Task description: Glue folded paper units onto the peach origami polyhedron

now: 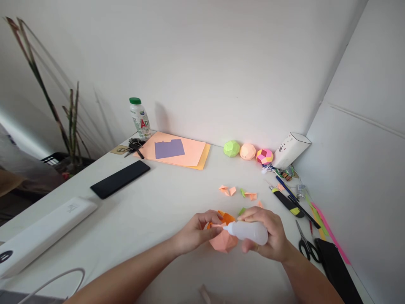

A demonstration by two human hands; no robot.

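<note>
Gripping the bottle (248, 232) at three o'clock, my right hand (274, 233) should squeeze lightly, my left hand (195, 232) pinching the paper ball (223, 243).

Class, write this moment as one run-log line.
left hand: holding paper ball | right hand: holding squeeze bottle | nozzle: toward ball, contact unclear | scissors: on table

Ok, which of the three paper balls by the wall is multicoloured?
Rightmost ball, beside the white box: patched pink, yellow and dark red; the green ball and peach ball aren't.

Craft desk (152, 207), coloured paper sheets (196, 152), scissors (305, 241), paper balls (247, 151)
</note>
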